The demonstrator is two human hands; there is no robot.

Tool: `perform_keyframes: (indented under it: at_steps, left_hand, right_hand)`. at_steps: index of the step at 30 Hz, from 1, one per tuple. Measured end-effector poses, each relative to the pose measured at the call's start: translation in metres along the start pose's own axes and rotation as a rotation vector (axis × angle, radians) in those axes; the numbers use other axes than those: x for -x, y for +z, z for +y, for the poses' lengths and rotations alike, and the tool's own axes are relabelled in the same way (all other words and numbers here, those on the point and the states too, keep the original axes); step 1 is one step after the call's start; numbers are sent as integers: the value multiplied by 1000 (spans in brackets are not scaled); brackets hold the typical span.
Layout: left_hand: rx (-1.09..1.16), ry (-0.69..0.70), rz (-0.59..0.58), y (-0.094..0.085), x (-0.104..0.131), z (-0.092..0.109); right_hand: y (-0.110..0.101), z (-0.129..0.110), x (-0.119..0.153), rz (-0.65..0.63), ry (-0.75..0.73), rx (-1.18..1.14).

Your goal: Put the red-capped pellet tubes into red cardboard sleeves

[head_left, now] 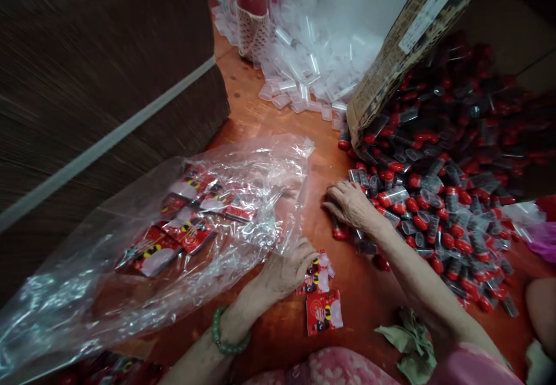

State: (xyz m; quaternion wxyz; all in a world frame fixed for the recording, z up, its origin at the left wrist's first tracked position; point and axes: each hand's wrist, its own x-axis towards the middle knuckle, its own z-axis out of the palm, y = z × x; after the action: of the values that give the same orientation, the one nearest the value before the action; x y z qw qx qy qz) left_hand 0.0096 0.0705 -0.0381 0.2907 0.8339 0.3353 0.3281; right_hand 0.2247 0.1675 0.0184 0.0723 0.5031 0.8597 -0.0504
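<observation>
My left hand [287, 270], a green bead bracelet on its wrist, has its fingers curled together at a few small red printed cards [320, 271], partly covering them. Just below lies another red printed card [324, 313] on the floor. My right hand [353, 204] is at the left edge of a heap of clear plastic tubes with red caps [434, 217]. Its fingers are bent inward, and what they hold, if anything, is hidden. A red-capped tube [340, 230] shows just below that hand. Left of my hands, a clear plastic bag [286, 200] contains several stacks of red printed cards [186, 228].
Red-capped tubes spill from a tipped cardboard box [386, 78] at the right. Translucent plastic pieces [304, 66] are heaped at the back beside a bottle in a mesh holder [253, 23]. A strapped brown stack [108, 72] stands left. A crumpled cloth [410, 344] lies at front.
</observation>
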Motion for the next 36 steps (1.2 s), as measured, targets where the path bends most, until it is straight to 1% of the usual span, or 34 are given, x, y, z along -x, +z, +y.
perform_keyframes:
  at_steps: [1, 3, 6, 9, 10, 12, 14, 16, 18, 20, 26, 29, 33, 36]
  left_hand:
    - [2, -4, 2, 0, 0, 0]
    - [5, -16, 2, 1, 1, -1]
    - [22, -18, 0, 2, 2, -2]
    - [37, -27, -15, 0, 2, -1]
    - [36, -31, -23, -1, 2, -1]
    - [31, -29, -33, -3, 1, 0]
    - [27, -14, -32, -4, 1, 0]
    - [28, 3, -34, -4, 1, 0]
    - [29, 5, -36, -2, 2, -1]
    - [29, -4, -41, -1, 3, -2]
    - [43, 6, -51, 0, 4, -2]
    - [28, -9, -56, 0, 4, -3]
    - [-4, -14, -70, 3, 5, -5]
    - [13, -7, -42, 3, 5, -5]
  right_hand:
    - [-5, 1, -4, -21, 32, 10]
    - [-16, 5, -21, -13, 128, 35]
    - [-26, 12, -61, 58, 322, 91]
    - [-29, 20, -105, 79, 508, 139]
    - [-29, 23, -117, 3, 588, 152]
    - [-28, 29, -136, -53, 637, 143]
    - [-26, 35, -148, -85, 670, 131]
    - [-24, 39, -151, -107, 698, 120]
    - [-22, 40, -148, -131, 721, 112]
    - [-22, 36, -137, -147, 737, 110]
    - [-21, 9, -82, -146, 697, 143]
    - [-21, 0, -61, -173, 676, 157]
    - [-22, -1, -41, -218, 663, 165]
    - [-23, 2, -26, -243, 629, 157]
